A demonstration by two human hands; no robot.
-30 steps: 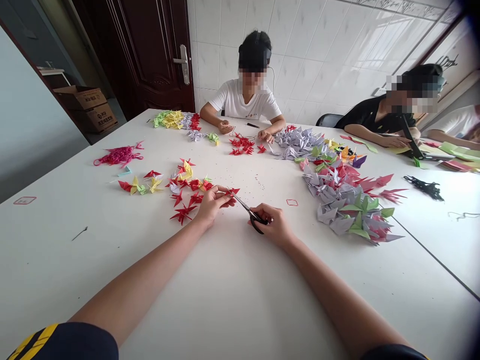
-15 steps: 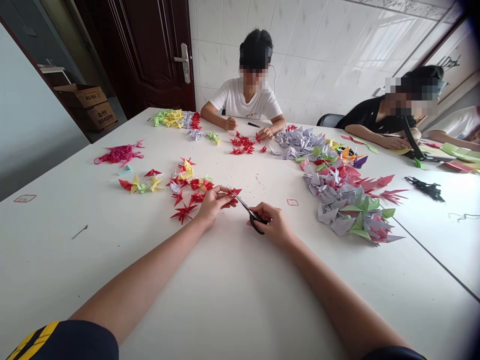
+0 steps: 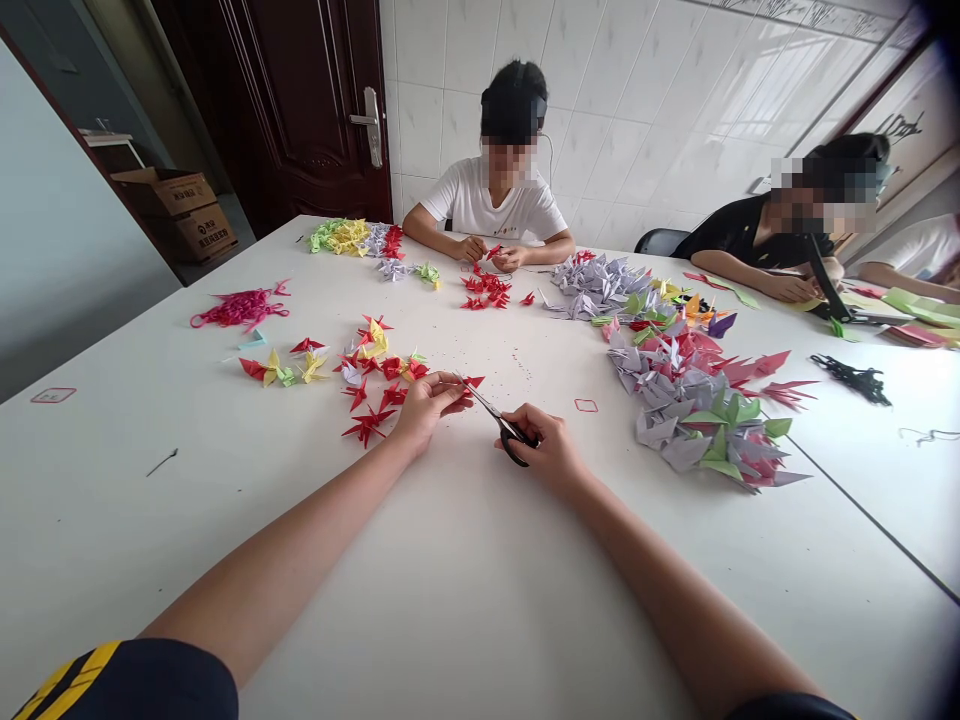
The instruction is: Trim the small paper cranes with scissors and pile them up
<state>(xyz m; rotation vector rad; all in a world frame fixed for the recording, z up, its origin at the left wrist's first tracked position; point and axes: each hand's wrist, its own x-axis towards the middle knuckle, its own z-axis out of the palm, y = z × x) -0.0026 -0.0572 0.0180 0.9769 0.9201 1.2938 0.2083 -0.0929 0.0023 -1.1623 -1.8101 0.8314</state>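
My left hand [image 3: 433,405] is closed in a pinch on a red paper crane [image 3: 472,382], most of it hidden by the fingers. Closed around the black handles of a pair of scissors [image 3: 511,434] is my right hand [image 3: 549,445]. The blades point up and left and touch the red paper by my left fingertips. Whether they are parted is too small to tell. Just left of my left hand lies a cluster of red and yellow folded cranes [image 3: 367,425]. Tiny paper scraps [image 3: 517,355] are scattered beyond the scissors.
A large heap of lilac, pink and green cranes [image 3: 682,400] lies to the right. At left are a magenta string bundle [image 3: 238,308] and several cranes [image 3: 285,370]. Black cords [image 3: 851,378] lie far right. A co-worker in white [image 3: 499,200] sits opposite, another in black [image 3: 757,235] at right.
My hands, the crane and the scissors stay almost in place. The co-worker opposite has brought both hands together and lifted a red crane between them.
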